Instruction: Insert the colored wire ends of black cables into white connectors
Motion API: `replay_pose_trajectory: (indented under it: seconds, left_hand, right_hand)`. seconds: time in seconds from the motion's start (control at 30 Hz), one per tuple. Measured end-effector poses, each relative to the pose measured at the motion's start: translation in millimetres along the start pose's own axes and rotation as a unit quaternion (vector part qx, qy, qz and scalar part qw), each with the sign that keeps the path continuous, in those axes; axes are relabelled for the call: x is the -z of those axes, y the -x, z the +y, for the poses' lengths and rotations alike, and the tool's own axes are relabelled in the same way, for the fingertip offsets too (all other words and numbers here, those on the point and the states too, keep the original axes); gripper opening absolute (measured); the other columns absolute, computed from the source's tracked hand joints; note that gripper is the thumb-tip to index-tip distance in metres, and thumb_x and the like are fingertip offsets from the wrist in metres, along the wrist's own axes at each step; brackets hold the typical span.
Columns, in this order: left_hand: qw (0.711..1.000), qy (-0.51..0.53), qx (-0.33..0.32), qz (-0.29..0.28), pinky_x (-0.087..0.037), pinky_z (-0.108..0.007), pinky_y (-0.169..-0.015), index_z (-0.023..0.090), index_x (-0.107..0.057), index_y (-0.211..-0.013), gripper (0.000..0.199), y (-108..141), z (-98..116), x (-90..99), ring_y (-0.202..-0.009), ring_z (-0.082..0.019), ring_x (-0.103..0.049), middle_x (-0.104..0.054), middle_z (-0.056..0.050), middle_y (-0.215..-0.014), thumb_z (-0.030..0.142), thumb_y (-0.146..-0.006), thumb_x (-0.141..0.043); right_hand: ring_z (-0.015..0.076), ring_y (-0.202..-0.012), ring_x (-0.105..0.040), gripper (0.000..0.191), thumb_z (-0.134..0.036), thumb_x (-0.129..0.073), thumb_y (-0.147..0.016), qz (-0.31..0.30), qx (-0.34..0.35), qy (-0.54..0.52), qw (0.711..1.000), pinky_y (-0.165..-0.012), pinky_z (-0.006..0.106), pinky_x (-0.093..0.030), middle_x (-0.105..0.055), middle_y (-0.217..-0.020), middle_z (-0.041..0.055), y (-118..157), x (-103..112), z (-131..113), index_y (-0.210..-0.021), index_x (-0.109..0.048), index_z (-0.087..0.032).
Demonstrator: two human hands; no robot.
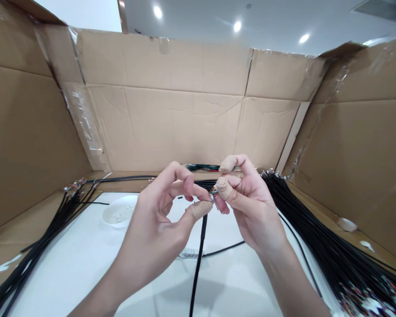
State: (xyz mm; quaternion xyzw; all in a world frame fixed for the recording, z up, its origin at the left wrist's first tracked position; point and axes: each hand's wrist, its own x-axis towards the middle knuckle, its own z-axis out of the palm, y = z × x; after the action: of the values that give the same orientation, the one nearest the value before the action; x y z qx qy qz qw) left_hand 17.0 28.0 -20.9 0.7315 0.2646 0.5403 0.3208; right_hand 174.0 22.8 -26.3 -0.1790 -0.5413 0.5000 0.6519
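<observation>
Between my two hands are the thin coloured wires (214, 192) at the end of a black cable (199, 255), which hangs down toward the front edge of the view. My left hand (171, 207) pinches the wire end between its wrapped thumb and index finger. Close by on the right, my right hand (247, 198) has its wrapped thumb and fingers closed about the wires. Tan finger wraps cover the right thumb and index tip and the left thumb. Just what sits between the fingertips is partly hidden.
A white bowl (117, 213) with small pale pieces stands on the white table (231, 281). Black cable bundles lie at left (59, 220) and right (310, 224). A white labelled piece (188, 252) lies behind the held cable. Cardboard walls (171, 123) surround the table.
</observation>
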Motion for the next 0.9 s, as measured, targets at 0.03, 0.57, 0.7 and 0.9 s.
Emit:
replay_pose_trajectory:
  seconds: [0.03, 0.57, 0.7, 0.9]
  left_hand:
    - [1.000, 0.012, 0.000, -0.004, -0.055, -0.023, -0.074, 0.025, -0.043, -0.078, 0.029, -0.1, 0.2, 1.2, -0.075, -0.012, -0.072, -0.071, 0.009, -0.079, 0.014, -0.086, -0.068]
    - [0.999, 0.020, 0.036, -0.015, -0.052, -0.023, -0.070, 0.023, -0.031, -0.070, 0.043, -3.0, 5.9, 3.6, -0.070, -0.012, -0.072, -0.072, 0.008, -0.073, 0.014, -0.083, -0.071]
    - [0.999, -0.038, -0.019, 0.028, -0.053, -0.023, -0.069, 0.025, -0.038, -0.076, 0.033, 4.5, 4.5, -1.6, -0.072, -0.012, -0.071, -0.068, 0.008, -0.075, 0.011, -0.085, -0.066]
    - [0.945, -0.211, -0.223, 0.115, -0.057, -0.023, -0.075, 0.028, -0.051, -0.094, 0.034, 13.6, -4.7, -16.3, -0.080, -0.013, -0.072, -0.070, 0.005, -0.088, -0.001, -0.081, -0.063]
  right_hand:
    - [0.0054, -0.051, -0.047, 0.020, -0.020, -0.069, -0.089, -0.004, -0.005, -0.007, 1.000, -0.051, 0.017, -0.037, -0.058, -0.057, -0.0091, -0.3, -0.1, -0.2, -0.090, -0.049, -0.023]
    - [0.0039, -0.048, -0.043, 0.019, -0.015, -0.074, -0.084, -0.006, 0.011, -0.075, 0.997, -0.049, 0.015, -0.035, -0.055, -0.057, -0.0091, -1.7, -6.5, 8.8, -0.087, -0.056, -0.022]
    - [0.0036, -0.049, -0.044, 0.019, -0.016, -0.074, -0.083, 0.024, 0.008, -0.086, 0.996, -0.051, 0.014, -0.037, -0.052, -0.056, -0.0097, 0.0, -9.2, 6.9, -0.087, -0.056, -0.021]
    - [0.0038, -0.052, -0.048, 0.017, -0.017, -0.069, -0.088, 0.077, 0.005, -0.098, 0.992, -0.054, 0.013, -0.040, -0.053, -0.057, -0.0093, 4.6, -12.8, 4.3, -0.090, -0.053, -0.020]
